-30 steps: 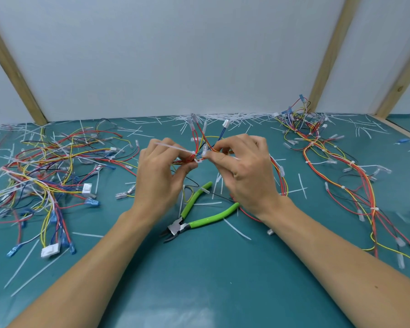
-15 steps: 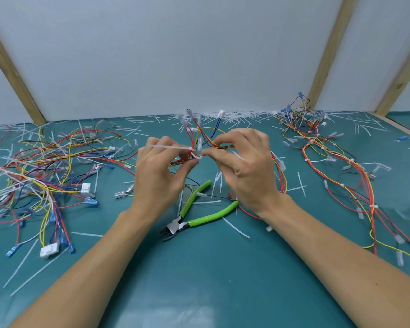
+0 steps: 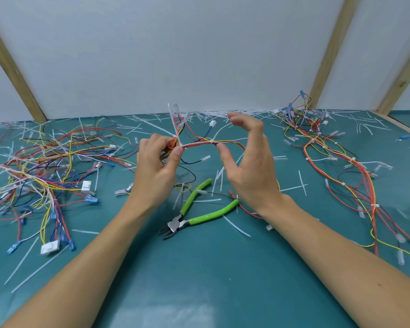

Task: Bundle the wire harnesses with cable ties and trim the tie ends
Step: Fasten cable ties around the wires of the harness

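The right hand [image 3: 249, 166] has let go, fingers spread; the left hand [image 3: 159, 162] still pinches the red-and-yellow wire harness [image 3: 199, 144] with its white cable tie [image 3: 176, 129].

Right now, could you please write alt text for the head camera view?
The left hand pinches a wire harness with an untrimmed cable tie, while the open right hand hovers beside it. Green-handled cutters lie on the teal table, between loose harness piles.

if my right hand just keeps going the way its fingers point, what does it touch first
Probably the held wire harness. The right hand is open, its thumb tip just under the bundled wires and its fingers curving above them toward the left hand. Depth is unclear, so the fingers might pass behind.
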